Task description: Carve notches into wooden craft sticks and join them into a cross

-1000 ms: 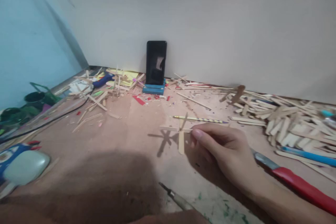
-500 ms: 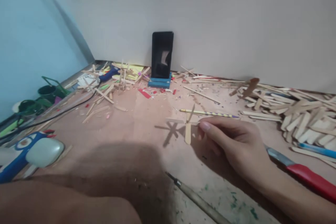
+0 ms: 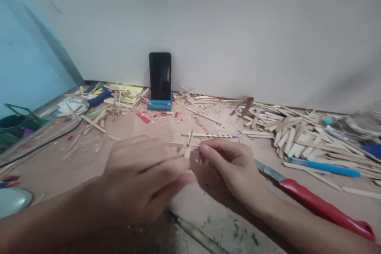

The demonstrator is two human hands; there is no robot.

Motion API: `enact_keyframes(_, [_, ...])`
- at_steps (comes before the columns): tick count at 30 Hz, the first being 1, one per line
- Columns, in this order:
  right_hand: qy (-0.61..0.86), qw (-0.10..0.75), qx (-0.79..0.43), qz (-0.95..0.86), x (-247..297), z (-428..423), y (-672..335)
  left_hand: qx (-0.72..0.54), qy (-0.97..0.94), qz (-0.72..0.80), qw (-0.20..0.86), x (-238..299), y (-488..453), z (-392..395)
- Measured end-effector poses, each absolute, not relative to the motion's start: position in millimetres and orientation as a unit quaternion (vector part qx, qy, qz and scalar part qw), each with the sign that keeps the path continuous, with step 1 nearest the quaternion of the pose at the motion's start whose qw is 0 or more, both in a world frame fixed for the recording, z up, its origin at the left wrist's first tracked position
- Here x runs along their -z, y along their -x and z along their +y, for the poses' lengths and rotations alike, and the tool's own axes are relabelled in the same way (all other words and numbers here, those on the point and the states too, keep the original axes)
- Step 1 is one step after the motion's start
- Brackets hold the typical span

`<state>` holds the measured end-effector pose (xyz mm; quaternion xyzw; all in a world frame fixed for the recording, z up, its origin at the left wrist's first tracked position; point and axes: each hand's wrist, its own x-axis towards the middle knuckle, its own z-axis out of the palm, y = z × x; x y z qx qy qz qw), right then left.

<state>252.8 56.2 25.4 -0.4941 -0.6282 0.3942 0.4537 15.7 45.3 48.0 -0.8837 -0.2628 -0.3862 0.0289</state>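
Between thumb and fingers, my right hand (image 3: 230, 166) pinches one arm of a small cross-shaped piece of wooden craft sticks (image 3: 188, 151), held just above the table. My left hand (image 3: 145, 176) is in front of the piece, its back toward me. It hides the piece's lower part, and its curled fingers are blurred, so whether it holds anything cannot be told. Below the hands lies a thin-tipped tool with a pale handle (image 3: 199, 236). A patterned pencil (image 3: 210, 136) lies just behind the piece.
A red-handled knife (image 3: 321, 204) lies beside my right forearm. Behind it are a heap of craft sticks (image 3: 300, 139) and a blue pen (image 3: 324, 166). A phone (image 3: 160, 75) stands in a blue holder (image 3: 160, 105) by the wall. Loose sticks and a black cable (image 3: 44, 143) lie left.
My left hand has risen from the lower left to the crossed sticks. My right hand still pinches them. The view has turned right, so things appear farther left.
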Motion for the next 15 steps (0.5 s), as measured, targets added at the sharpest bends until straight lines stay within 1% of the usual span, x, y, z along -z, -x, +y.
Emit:
enact_keyframes(3, [0.504, 0.465, -0.375, -0.624, -24.2, 56.8, -254.2, 0.407, 0.879, -0.234, 0.082, -42.0, -24.7, 75.1])
enact_keyframes(7, [0.509, 0.458, -0.358, -0.634, -24.2, 54.7, -254.7, 0.390, 0.890, -0.203, 0.119, -25.9, -26.8, 85.7])
enact_keyframes(10, [0.494, 0.437, -0.354, -0.663, -25.0, 51.2, -253.4, 0.381, 0.890, -0.202, 0.148, -22.4, -24.7, 83.5])
enact_keyframes(15, [0.468, 0.376, -0.360, -0.714, -27.4, 50.2, -251.0, 0.344, 0.911, -0.145, 0.177, -26.3, -17.6, 78.2])
